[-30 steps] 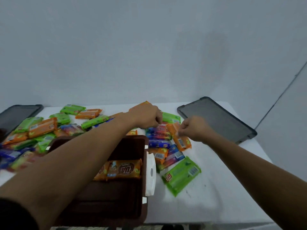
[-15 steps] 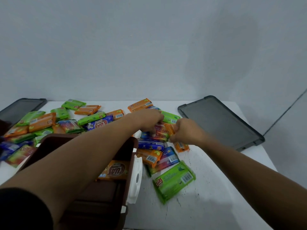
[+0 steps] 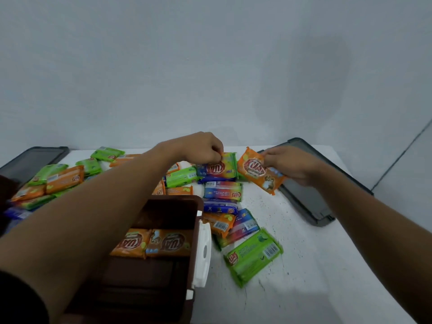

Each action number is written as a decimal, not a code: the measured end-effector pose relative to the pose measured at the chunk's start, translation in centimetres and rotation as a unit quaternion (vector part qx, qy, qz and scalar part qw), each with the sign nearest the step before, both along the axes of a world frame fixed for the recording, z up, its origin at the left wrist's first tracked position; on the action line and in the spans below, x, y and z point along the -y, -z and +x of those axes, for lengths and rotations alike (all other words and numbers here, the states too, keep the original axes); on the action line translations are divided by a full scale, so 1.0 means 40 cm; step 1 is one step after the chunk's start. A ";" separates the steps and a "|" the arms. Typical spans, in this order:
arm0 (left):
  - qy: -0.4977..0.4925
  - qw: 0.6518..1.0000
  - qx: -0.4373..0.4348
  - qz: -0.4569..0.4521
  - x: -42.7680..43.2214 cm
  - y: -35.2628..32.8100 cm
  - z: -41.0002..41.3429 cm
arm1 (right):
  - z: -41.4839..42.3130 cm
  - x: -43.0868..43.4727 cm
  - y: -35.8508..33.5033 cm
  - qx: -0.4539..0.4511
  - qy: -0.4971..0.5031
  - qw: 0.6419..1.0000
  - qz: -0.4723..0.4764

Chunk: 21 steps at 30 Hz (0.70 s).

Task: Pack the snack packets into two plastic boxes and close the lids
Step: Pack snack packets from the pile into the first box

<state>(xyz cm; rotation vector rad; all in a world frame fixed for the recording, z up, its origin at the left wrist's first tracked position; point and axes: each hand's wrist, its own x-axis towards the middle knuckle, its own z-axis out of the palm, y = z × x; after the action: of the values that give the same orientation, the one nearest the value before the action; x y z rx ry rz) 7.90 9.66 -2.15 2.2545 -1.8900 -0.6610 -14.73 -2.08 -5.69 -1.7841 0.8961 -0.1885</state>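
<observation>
The right hand (image 3: 288, 163) has lifted an orange packet (image 3: 254, 170) off the pile (image 3: 222, 205), its fingers pinching one end. The left hand (image 3: 201, 148) pinches a rainbow-coloured packet (image 3: 218, 169) mid-surface. Both are likely bound for the open brown box (image 3: 161, 213) at the surface's (image 3: 292, 265) near edge, which holds two orange packets (image 3: 168, 244).
</observation>
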 end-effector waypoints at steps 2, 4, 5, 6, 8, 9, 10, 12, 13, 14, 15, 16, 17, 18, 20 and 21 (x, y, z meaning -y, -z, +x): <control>-0.017 0.998 -0.067 0.009 -0.035 -0.041 0.016 | 0.014 -0.017 -0.025 0.011 -0.008 1.000 0.014; -0.017 0.994 -0.108 0.008 -0.076 -0.078 0.035 | 0.029 -0.042 -0.048 0.013 -0.024 1.000 0.011; -0.017 0.992 -0.124 0.007 -0.096 -0.093 0.047 | 0.037 -0.058 -0.059 0.013 -0.033 0.999 0.010; -0.019 0.990 -0.138 0.006 -0.117 -0.106 0.059 | 0.045 -0.074 -0.069 0.013 -0.039 0.999 0.009; -0.019 0.987 -0.158 0.014 -0.160 -0.128 0.084 | 0.062 -0.108 -0.091 0.015 -0.057 0.998 0.006; -0.016 0.986 -0.167 0.022 -0.183 -0.136 0.097 | 0.072 -0.126 -0.102 0.017 -0.068 0.997 0.010; -0.013 0.984 -0.178 0.030 -0.205 -0.142 0.111 | 0.082 -0.143 -0.113 0.019 -0.077 0.997 0.017; -0.015 0.979 -0.199 0.042 -0.252 -0.151 0.134 | 0.100 -0.179 -0.133 0.017 -0.094 0.995 0.028; -0.017 0.977 -0.206 0.047 -0.275 -0.153 0.144 | 0.110 -0.197 -0.142 0.014 -0.102 0.994 0.031; -0.019 0.976 -0.210 0.051 -0.297 -0.152 0.153 | 0.119 -0.214 -0.150 0.010 -0.112 0.993 0.033; -0.021 0.975 -0.213 0.055 -0.319 -0.151 0.159 | 0.127 -0.233 -0.157 0.005 -0.122 0.992 0.033; -0.021 0.974 -0.218 0.061 -0.341 -0.148 0.166 | 0.137 -0.252 -0.163 -0.002 -0.133 0.991 0.028; -0.018 0.972 -0.223 0.071 -0.363 -0.146 0.173 | 0.145 -0.272 -0.169 -0.011 -0.143 0.989 0.019; -0.011 0.970 -0.227 0.083 -0.384 -0.142 0.181 | 0.153 -0.292 -0.172 -0.021 -0.150 0.988 0.011; 0.002 0.970 -0.222 0.097 -0.421 -0.135 0.199 | 0.169 -0.333 -0.174 -0.038 -0.162 0.986 0.003; 0.008 0.972 -0.214 0.102 -0.438 -0.132 0.209 | 0.175 -0.356 -0.173 -0.045 -0.167 0.985 0.001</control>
<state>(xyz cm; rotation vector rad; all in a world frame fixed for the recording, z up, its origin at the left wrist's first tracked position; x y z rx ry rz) 16.25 27.20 3.12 1.9898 -1.6905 -1.2764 -7.71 12.15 1.23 -1.9239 0.6451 0.1091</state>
